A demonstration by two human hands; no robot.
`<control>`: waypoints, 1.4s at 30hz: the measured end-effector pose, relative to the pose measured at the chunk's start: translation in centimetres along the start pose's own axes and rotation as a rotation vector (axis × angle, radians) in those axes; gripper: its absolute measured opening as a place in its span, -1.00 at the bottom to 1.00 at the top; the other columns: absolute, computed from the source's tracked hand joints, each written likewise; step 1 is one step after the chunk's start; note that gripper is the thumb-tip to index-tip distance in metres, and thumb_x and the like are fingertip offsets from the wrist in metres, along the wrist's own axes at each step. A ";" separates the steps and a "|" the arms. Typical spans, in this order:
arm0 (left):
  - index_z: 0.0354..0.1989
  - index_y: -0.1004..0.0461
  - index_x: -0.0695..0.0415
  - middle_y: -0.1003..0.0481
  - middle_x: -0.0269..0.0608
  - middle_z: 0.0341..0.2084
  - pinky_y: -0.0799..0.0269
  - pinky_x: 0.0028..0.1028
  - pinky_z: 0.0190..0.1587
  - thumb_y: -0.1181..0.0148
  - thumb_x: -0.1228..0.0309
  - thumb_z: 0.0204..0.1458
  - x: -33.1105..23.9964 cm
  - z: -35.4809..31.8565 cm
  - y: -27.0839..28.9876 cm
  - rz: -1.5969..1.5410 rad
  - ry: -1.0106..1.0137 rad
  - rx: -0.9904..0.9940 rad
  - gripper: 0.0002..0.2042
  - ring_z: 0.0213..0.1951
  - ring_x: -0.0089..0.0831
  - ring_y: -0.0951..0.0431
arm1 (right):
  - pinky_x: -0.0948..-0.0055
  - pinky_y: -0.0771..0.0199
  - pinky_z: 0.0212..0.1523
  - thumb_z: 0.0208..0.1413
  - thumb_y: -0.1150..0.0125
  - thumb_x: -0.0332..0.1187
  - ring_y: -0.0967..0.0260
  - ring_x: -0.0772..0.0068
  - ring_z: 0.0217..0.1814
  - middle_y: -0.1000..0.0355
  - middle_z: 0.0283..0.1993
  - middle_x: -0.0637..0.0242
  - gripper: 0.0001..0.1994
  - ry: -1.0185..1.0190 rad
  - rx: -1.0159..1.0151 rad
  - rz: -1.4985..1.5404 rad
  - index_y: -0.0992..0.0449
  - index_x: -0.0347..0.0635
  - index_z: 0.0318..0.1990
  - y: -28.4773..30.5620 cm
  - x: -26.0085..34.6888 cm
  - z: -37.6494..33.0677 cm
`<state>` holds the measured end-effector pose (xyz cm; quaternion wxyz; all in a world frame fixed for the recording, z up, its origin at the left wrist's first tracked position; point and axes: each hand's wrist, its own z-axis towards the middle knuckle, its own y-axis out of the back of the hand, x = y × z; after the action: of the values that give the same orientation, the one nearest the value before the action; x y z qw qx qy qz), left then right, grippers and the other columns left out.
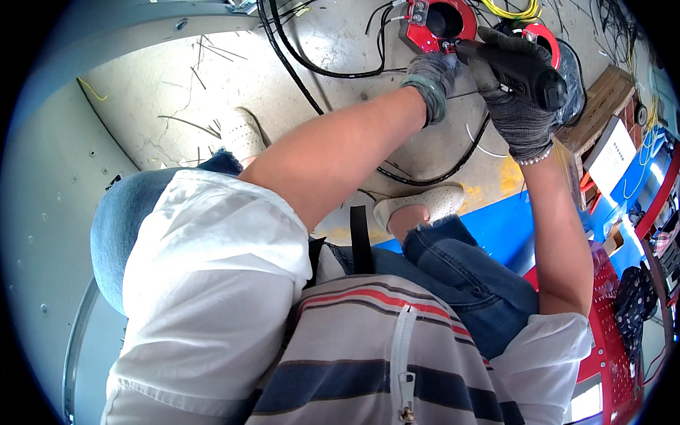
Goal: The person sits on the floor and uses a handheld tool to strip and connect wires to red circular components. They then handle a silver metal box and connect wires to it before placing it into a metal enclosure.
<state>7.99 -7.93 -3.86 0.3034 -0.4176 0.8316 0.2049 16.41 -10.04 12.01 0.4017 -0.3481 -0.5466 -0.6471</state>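
My left hand (431,76), in a grey knit glove, is closed at the near edge of a red ring-shaped current transformer (460,6) on the floor. Its fingertips are partly hidden. My right hand (518,109), also gloved in grey, is wrapped round a black cordless screwdriver (528,77). The tool lies nearly level, its tip pointing left to the ring's near edge beside my left fingers. Just beyond my right hand sits a second red ring (547,42), partly covered by the hand and tool, with clear plastic wrap (571,84) next to it.
Black cables (309,67) loop across the concrete floor at the left and below my hands. A coil of yellow wire (509,8) lies at the far side. A wooden crate (602,106) stands at the right, a grey metal cabinet panel (55,192) at the left. Cut wire scraps are scattered about.
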 end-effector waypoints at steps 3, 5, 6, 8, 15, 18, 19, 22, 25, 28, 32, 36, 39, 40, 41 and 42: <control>-0.32 -0.47 0.18 -0.48 -0.03 -0.44 -0.31 -0.29 -0.29 0.07 0.21 0.07 0.2 -0.7 0.1 -0.072 -0.055 0.026 -0.71 -0.41 -0.19 -0.42 | 0.55 -0.47 -0.14 -0.18 -0.37 -0.49 -0.44 0.50 -0.16 -0.48 -0.21 0.25 -0.62 -0.004 -0.113 0.028 -0.37 -0.24 -0.16 -0.3 -0.5 0.0; -0.30 -0.47 0.19 -0.48 0.00 -0.41 -0.32 -0.30 -0.27 0.07 0.22 0.07 -0.3 -0.9 0.1 0.070 -0.063 -0.019 -0.71 -0.40 -0.17 -0.43 | 0.54 -0.47 -0.13 -0.16 -0.36 -0.47 -0.44 0.49 -0.15 -0.47 -0.19 0.24 -0.62 -0.032 -0.118 0.107 -0.35 -0.25 -0.16 -0.5 -0.3 0.1; -0.34 -0.46 0.16 -0.47 -0.09 -0.48 -0.31 -0.32 -0.34 0.08 0.26 0.08 -0.2 -0.7 0.1 0.005 -0.046 -0.020 -0.76 -0.46 -0.22 -0.42 | 0.54 -0.46 -0.12 -0.16 -0.36 -0.46 -0.43 0.49 -0.14 -0.46 -0.18 0.24 -0.62 -0.049 -0.119 0.122 -0.35 -0.25 -0.16 -0.6 -0.2 0.1; -0.40 -0.44 0.11 -0.44 -0.22 -0.58 -0.30 -0.36 -0.46 0.09 0.32 0.10 0.5 -0.1 0.0 -0.123 -0.017 -0.022 -0.81 -0.56 -0.32 -0.40 | 0.53 -0.46 -0.11 -0.16 -0.36 -0.46 -0.42 0.48 -0.12 -0.46 -0.17 0.24 -0.62 -0.035 -0.109 0.091 -0.35 -0.25 -0.16 -0.6 -0.1 0.3; -0.37 -0.42 0.12 -0.41 -0.18 -0.53 -0.30 -0.34 -0.42 0.13 0.26 0.12 1.7 -0.2 -0.4 -0.248 -0.049 -0.051 -0.76 -0.49 -0.31 -0.38 | 0.52 -0.45 -0.09 -0.17 -0.37 -0.46 -0.41 0.48 -0.12 -0.45 -0.16 0.25 -0.61 -0.004 -0.096 0.016 -0.37 -0.22 -0.15 -0.1 -0.3 0.7; -0.25 -0.46 0.18 -0.47 0.05 -0.32 -0.34 -0.25 -0.24 0.21 0.18 0.12 1.1 -0.3 -0.6 -0.048 -0.047 -0.060 -0.64 -0.26 -0.07 -0.47 | 0.51 -0.45 -0.09 -0.17 -0.37 -0.46 -0.41 0.48 -0.12 -0.45 -0.16 0.26 -0.62 -0.014 -0.104 0.049 -0.38 -0.22 -0.15 -0.1 -0.3 0.6; -0.25 -0.46 0.18 -0.47 0.05 -0.32 -0.34 -0.25 -0.24 0.21 0.19 0.12 0.6 -0.8 -0.2 0.018 -0.051 -0.055 -0.65 -0.26 -0.07 -0.47 | 0.51 -0.45 -0.09 -0.17 -0.36 -0.46 -0.41 0.48 -0.12 -0.45 -0.16 0.26 -0.62 -0.020 -0.106 0.060 -0.38 -0.22 -0.15 0.0 -0.4 0.5; -0.33 -0.43 0.14 -0.42 -0.17 -0.49 -0.29 -0.34 -0.40 0.14 0.26 0.13 0.5 -1.1 0.1 -0.033 -0.084 -0.047 -0.75 -0.46 -0.31 -0.37 | 0.51 -0.45 -0.09 -0.17 -0.36 -0.46 -0.41 0.47 -0.11 -0.45 -0.16 0.25 -0.62 -0.009 -0.105 0.024 -0.38 -0.23 -0.15 0.0 -0.5 0.4; -0.36 -0.42 0.13 -0.41 -0.28 -0.57 -0.27 -0.38 -0.46 0.10 0.30 0.12 1.2 -0.5 0.0 -0.085 -0.090 -0.056 -0.79 -0.55 -0.43 -0.34 | 0.50 -0.45 -0.08 -0.17 -0.36 -0.47 -0.41 0.47 -0.10 -0.45 -0.15 0.25 -0.62 0.009 -0.107 0.053 -0.38 -0.23 -0.14 -0.1 -0.4 0.5; -0.37 -0.42 0.14 -0.42 -0.27 -0.56 -0.27 -0.38 -0.44 0.09 0.30 0.12 0.7 -0.6 0.0 -0.113 0.015 -0.030 -0.80 -0.54 -0.42 -0.34 | 0.50 -0.45 -0.08 -0.16 -0.36 -0.46 -0.41 0.47 -0.10 -0.45 -0.15 0.24 -0.62 0.018 -0.099 -0.006 -0.38 -0.23 -0.14 0.0 -0.6 0.5; -0.38 -0.42 0.14 -0.43 -0.26 -0.56 -0.27 -0.38 -0.44 0.10 0.29 0.11 0.3 -1.3 0.1 -0.272 0.056 -0.037 -0.79 -0.54 -0.41 -0.35 | 0.51 -0.45 -0.07 -0.16 -0.36 -0.46 -0.41 0.46 -0.10 -0.45 -0.15 0.24 -0.62 0.013 -0.108 0.044 -0.39 -0.22 -0.14 0.0 -0.8 0.5; -0.38 -0.42 0.13 -0.42 -0.26 -0.58 -0.27 -0.38 -0.45 0.11 0.27 0.11 0.0 -1.5 0.4 -0.152 0.008 -0.018 -0.77 -0.54 -0.41 -0.36 | 0.51 -0.45 -0.08 -0.17 -0.36 -0.47 -0.42 0.45 -0.10 -0.45 -0.14 0.24 -0.62 0.006 -0.110 0.024 -0.39 -0.22 -0.14 0.0 -0.8 0.5; -0.34 -0.43 0.15 -0.44 -0.17 -0.51 -0.29 -0.34 -0.41 0.13 0.25 0.11 -0.4 -1.6 0.2 -0.110 0.035 -0.016 -0.74 -0.48 -0.30 -0.39 | 0.51 -0.44 -0.08 -0.17 -0.36 -0.48 -0.41 0.46 -0.10 -0.45 -0.15 0.24 -0.63 0.012 -0.075 -0.081 -0.39 -0.22 -0.15 0.3 -0.5 0.5; -0.29 -0.44 0.17 -0.46 -0.08 -0.43 -0.31 -0.31 -0.36 0.13 0.23 0.11 0.4 -0.8 -0.2 -0.105 0.012 -0.039 -0.72 -0.41 -0.19 -0.42 | 0.51 -0.44 -0.08 -0.17 -0.36 -0.48 -0.41 0.46 -0.10 -0.45 -0.15 0.24 -0.63 0.025 -0.052 -0.124 -0.39 -0.21 -0.16 0.3 -0.4 0.7; -0.26 -0.44 0.16 -0.47 -0.06 -0.38 -0.32 -0.33 -0.31 0.11 0.21 0.10 1.3 0.2 -0.6 -0.087 -0.089 -0.023 -0.71 -0.37 -0.19 -0.44 | 0.51 -0.43 -0.07 -0.17 -0.36 -0.48 -0.41 0.46 -0.09 -0.45 -0.15 0.24 -0.63 0.031 -0.046 -0.022 -0.39 -0.21 -0.16 0.0 -0.2 0.7; -0.23 -0.45 0.15 -0.48 -0.05 -0.32 -0.34 -0.35 -0.26 0.09 0.20 0.08 2.2 1.2 -1.0 -0.072 -0.191 -0.008 -0.70 -0.32 -0.19 -0.45 | 0.51 -0.43 -0.07 -0.17 -0.36 -0.48 -0.41 0.46 -0.09 -0.45 -0.15 0.25 -0.64 0.037 -0.041 0.080 -0.39 -0.20 -0.16 -0.5 0.0 0.7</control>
<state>8.17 -9.03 -6.29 0.3869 -0.4269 0.7825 0.2362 15.92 -9.33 11.90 0.4303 -0.3655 -0.5114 -0.6478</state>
